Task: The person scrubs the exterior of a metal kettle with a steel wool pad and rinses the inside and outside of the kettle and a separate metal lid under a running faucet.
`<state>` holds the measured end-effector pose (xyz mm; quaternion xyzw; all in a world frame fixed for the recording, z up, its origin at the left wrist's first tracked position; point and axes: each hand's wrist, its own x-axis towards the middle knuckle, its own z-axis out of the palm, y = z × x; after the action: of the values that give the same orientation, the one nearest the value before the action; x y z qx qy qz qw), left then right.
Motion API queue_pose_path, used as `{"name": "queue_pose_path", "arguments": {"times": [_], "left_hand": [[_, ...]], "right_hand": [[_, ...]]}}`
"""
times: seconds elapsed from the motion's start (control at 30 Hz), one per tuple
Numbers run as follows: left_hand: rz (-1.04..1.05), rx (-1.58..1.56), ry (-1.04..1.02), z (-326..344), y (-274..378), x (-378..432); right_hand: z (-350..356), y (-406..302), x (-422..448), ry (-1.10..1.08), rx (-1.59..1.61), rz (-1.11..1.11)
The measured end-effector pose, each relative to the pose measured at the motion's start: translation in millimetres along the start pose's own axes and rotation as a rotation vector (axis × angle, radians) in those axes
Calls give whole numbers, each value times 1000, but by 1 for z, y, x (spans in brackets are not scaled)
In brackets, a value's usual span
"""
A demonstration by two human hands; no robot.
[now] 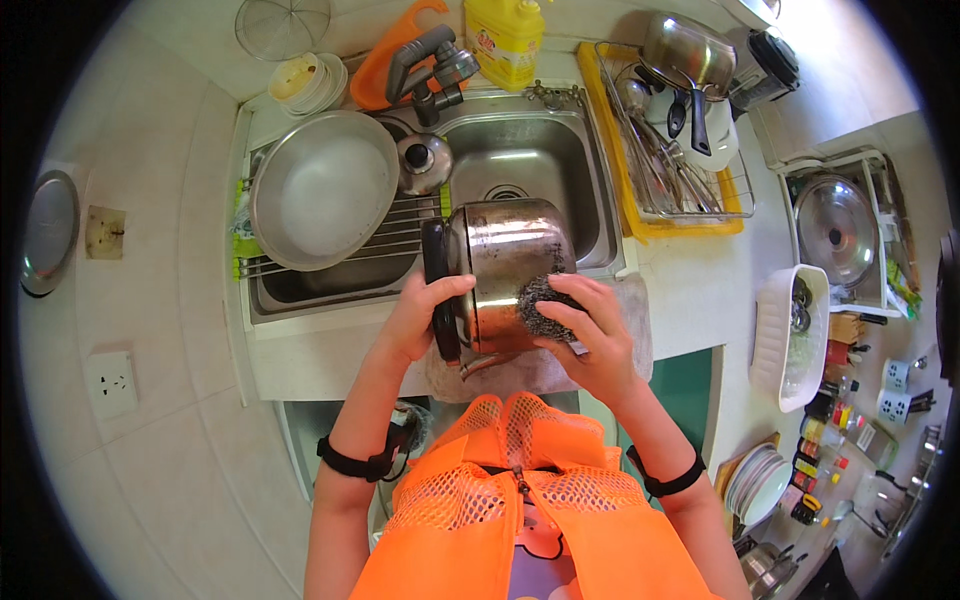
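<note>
A stainless steel kettle (499, 277) lies tilted on its side at the sink's front edge, its spout toward me and its surface darkly stained in places. My left hand (424, 311) grips it at the black handle (442, 330), with the thumb on the metal rim. In my right hand (596, 330) is a steel wool scrubber (546, 309), pressed against the kettle's right side near the base. Behind the kettle, a round lid with a black knob (424, 161) rests on the rack over the left basin.
The right sink basin (525, 161) lies beyond the kettle. A large metal pan (326, 191) sits on the drying rack (405, 225). A grey faucet (427, 67) and yellow jug (506, 45) stand behind. At right are a wire dish basket (675, 214) and a white tub (772, 337).
</note>
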<state>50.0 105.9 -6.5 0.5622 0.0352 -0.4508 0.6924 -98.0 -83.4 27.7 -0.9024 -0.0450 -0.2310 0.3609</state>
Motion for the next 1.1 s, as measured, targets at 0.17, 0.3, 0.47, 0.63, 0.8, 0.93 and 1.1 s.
{"name": "queue_pose_path", "arguments": {"times": [0.17,0.3,0.47,0.63,0.8,0.93,1.1], "left_hand": [[216,57,154,7,-10,2],[365,205,158,11,-22,8],[457,386,155,11,-24,12],[519,431,171,11,-15,13],[582,385,157,17,-20,14],[517,491,184,6,-15,21],[568,403,186,13,-22,24]], "right_hand": [[27,-26,2,-127,-97,-71],[44,-23,22,-82,-199,-130],[55,-18,66,96,-228,28],[56,-38,18,15,-304,-96],[51,-13,68,127,-313,-54],[62,-34,28,33,-294,-185],[60,-18,48,101,-207,-139]]}}
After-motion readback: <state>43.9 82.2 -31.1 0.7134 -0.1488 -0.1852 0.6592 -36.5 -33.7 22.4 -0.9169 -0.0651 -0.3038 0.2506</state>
